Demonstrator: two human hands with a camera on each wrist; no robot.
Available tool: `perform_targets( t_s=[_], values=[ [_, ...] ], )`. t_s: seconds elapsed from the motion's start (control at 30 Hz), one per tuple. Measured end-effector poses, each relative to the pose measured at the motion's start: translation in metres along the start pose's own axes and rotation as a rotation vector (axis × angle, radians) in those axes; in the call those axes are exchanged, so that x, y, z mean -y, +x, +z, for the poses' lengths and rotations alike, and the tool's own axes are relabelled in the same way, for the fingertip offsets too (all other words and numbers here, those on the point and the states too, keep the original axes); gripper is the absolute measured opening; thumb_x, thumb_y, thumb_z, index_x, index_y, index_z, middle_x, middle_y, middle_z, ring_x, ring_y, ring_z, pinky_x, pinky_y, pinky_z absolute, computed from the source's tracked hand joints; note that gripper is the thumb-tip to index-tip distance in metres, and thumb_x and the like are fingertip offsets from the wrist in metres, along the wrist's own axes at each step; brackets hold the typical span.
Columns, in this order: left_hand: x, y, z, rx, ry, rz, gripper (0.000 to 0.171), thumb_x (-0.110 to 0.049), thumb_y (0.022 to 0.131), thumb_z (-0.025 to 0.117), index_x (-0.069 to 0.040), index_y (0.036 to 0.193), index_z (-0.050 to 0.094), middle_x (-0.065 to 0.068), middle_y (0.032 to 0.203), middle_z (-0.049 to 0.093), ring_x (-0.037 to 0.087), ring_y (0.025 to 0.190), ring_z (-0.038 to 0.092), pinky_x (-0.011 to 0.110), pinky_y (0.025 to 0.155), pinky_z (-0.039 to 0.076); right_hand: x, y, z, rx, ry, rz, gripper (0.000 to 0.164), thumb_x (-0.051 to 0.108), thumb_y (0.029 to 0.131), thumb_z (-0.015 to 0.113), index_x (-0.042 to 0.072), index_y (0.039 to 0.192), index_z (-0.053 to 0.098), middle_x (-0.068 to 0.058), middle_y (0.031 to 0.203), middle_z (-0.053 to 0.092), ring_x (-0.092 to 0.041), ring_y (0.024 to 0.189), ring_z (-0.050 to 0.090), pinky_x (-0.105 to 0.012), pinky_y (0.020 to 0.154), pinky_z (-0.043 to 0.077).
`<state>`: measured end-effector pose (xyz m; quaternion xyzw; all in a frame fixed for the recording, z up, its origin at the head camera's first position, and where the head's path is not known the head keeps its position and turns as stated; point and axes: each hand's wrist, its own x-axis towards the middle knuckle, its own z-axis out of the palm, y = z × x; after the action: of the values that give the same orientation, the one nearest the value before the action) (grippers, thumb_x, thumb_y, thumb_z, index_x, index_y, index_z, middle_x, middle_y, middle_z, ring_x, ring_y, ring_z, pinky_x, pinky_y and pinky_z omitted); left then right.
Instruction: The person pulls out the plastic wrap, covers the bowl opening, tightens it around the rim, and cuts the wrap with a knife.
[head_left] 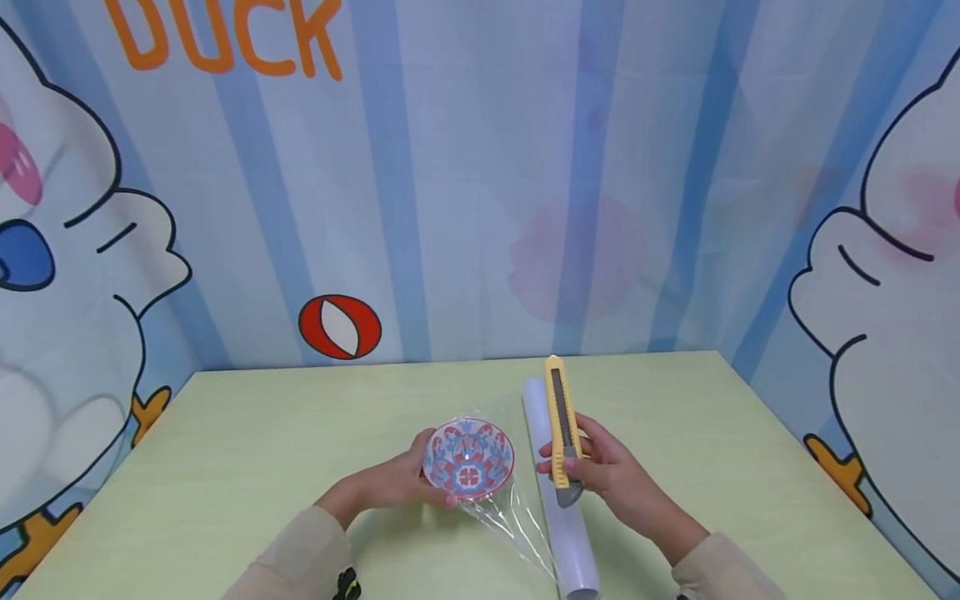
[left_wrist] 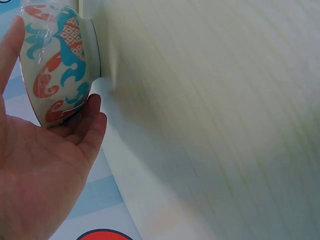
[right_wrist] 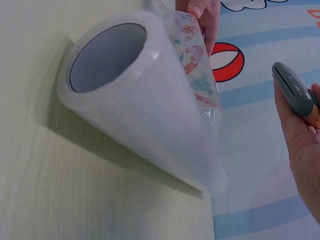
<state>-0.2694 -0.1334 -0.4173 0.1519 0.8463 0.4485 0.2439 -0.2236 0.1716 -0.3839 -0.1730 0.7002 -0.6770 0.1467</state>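
My left hand (head_left: 401, 479) grips a bowl (head_left: 468, 460) painted with red and blue patterns, thumb at its near side and fingers round its far side. In the left wrist view the fingertips curl under the wall of the bowl (left_wrist: 57, 70). Clear plastic film (head_left: 510, 521) covers the bowl and trails toward a white roll of cling film (head_left: 573, 542). Above that roll my right hand (head_left: 611, 475) holds a yellow and grey utility knife (head_left: 561, 417), pointing away from me. No blade can be made out. The right wrist view shows the knife's grey end (right_wrist: 295, 92).
The roll (right_wrist: 135, 105) lies lengthwise on a pale green-yellow table (head_left: 300, 425), right of the bowl. Behind the table hangs a blue striped curtain (head_left: 480, 167) printed with cartoon ducks and a red ball (head_left: 360, 321).
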Motion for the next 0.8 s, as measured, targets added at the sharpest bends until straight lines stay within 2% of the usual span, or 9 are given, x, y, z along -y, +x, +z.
perform_targets(
  t_s=[0.17,0.33,0.5,0.63,0.8],
  values=[
    [-0.0015,0.0001,0.0003,-0.007,-0.002,-0.007,0.102,-0.033,0.074,0.075,-0.013,0.145,0.005,0.008,0.146,0.024,0.029,0.133,0.025,0.058,0.108,0.024,0.0017,-0.0010,0.0026,-0.059,-0.013,0.013,0.054,0.025,0.097,0.046,0.004,0.140,0.023,-0.002,0.102,0.062,-0.012,0.092,0.067,-0.028,0.080,0.052],
    [-0.0027,-0.0007,0.0000,-0.009,-0.010,-0.019,0.103,-0.033,0.074,0.075,-0.013,0.146,0.004,0.008,0.147,0.022,0.029,0.134,0.024,0.058,0.108,0.024,0.0029,0.0000,0.0065,-0.145,-0.033,0.034,0.043,0.034,0.099,0.039,-0.001,0.123,0.033,-0.003,0.088,0.059,-0.013,0.075,0.065,-0.028,0.072,0.054],
    [-0.0022,-0.0013,-0.0008,-0.007,-0.010,-0.023,0.104,-0.034,0.074,0.075,-0.013,0.146,0.003,0.009,0.146,0.023,0.029,0.133,0.025,0.057,0.108,0.025,0.0016,0.0012,0.0104,-0.224,0.003,0.018,0.035,0.035,0.099,0.036,0.002,0.110,0.036,-0.001,0.081,0.055,-0.011,0.066,0.060,-0.027,0.065,0.053],
    [-0.0010,-0.0006,-0.0005,-0.002,-0.013,-0.018,0.103,-0.033,0.074,0.076,-0.013,0.145,0.004,0.008,0.145,0.025,0.029,0.132,0.026,0.056,0.107,0.027,0.0005,0.0001,0.0095,-0.159,0.082,-0.018,0.031,0.032,0.100,0.033,0.004,0.112,0.032,0.001,0.085,0.055,-0.009,0.072,0.060,-0.025,0.071,0.053],
    [-0.0001,0.0003,-0.0004,0.000,-0.016,-0.016,0.103,-0.034,0.074,0.076,-0.013,0.145,0.004,0.008,0.145,0.024,0.029,0.132,0.026,0.057,0.107,0.026,0.0007,-0.0009,0.0083,-0.068,0.137,-0.062,0.039,0.022,0.100,0.035,0.000,0.131,0.022,0.003,0.088,0.057,-0.009,0.082,0.061,-0.025,0.081,0.052]
  ],
)
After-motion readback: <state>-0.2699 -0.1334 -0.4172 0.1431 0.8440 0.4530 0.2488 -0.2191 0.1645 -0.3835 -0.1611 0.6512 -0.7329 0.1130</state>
